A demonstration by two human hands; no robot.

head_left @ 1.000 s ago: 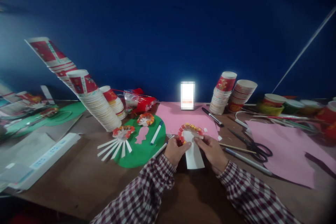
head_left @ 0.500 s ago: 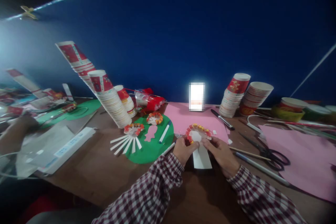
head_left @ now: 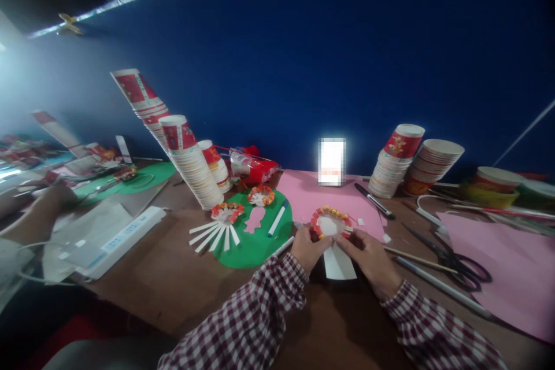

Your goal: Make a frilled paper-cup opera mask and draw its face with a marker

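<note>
Lengthwise near to far, white strip (head_left: 339, 265) in the pinch of both hands (head_left: 309, 251), red ring (head_left: 327, 210) at its far end

Through one camera I look from the wearer's head, forward and down across the table (head_left: 151, 283), the hands (head_left: 309, 251) close at five o'clock, the wall (head_left: 277, 63) farther off at twelve.

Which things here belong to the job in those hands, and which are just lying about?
Part of the job:
paper piece with red-and-yellow rim, in left hand and right hand
probably the similar piece with white strips

Seemingly just lying about:
scissors
blue-capped marker
power strip
stacked cups
</note>
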